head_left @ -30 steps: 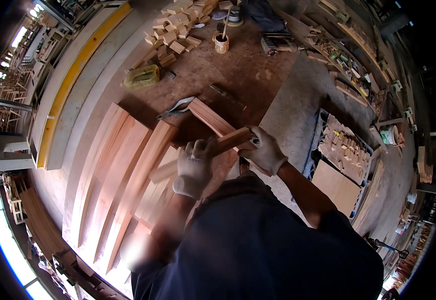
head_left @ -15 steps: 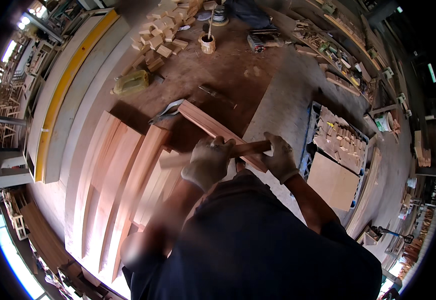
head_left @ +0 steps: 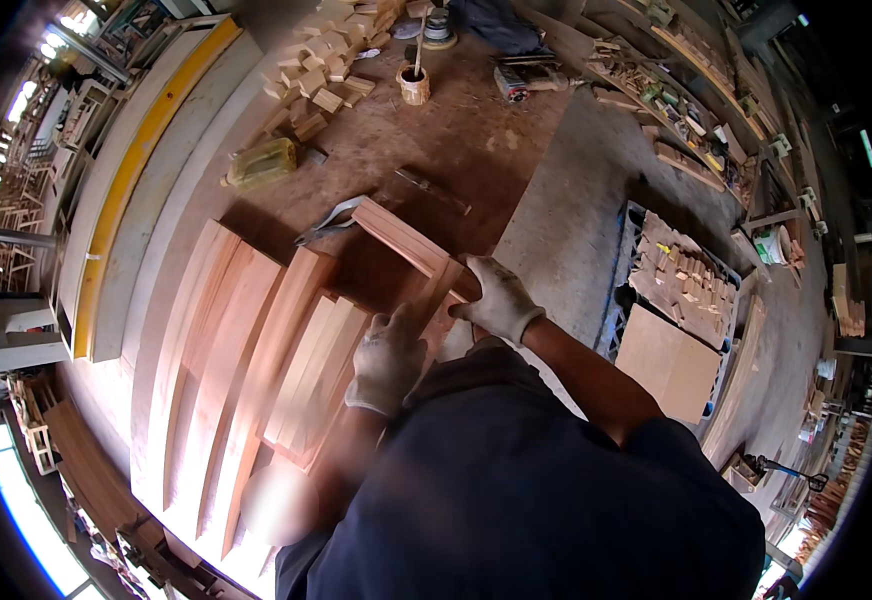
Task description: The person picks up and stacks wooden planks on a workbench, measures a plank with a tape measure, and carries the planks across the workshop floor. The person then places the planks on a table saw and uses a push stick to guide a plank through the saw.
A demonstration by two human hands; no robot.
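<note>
Basically, gloved left grip (head_left: 388,365) is closed around the near end of a short wooden bar (head_left: 434,292); gloved right grip (head_left: 501,302) curls at the far end, by the tip of a reddish plank (head_left: 396,238), can't tell which of the two it pinches. Bar sits between both grips, overlapping the plank, which runs ahead and left of the right grip. Long boards (head_left: 221,340) lie left of the left grip, pale wood pieces (head_left: 316,370) just beside it; pot (head_left: 415,90) well ahead of both. Handling, by looks: bar probably stiff, fairly light, not fragile, smooth faces maybe slick. Best hold: long edges near each end, fingertips clear of the crossing.
</note>
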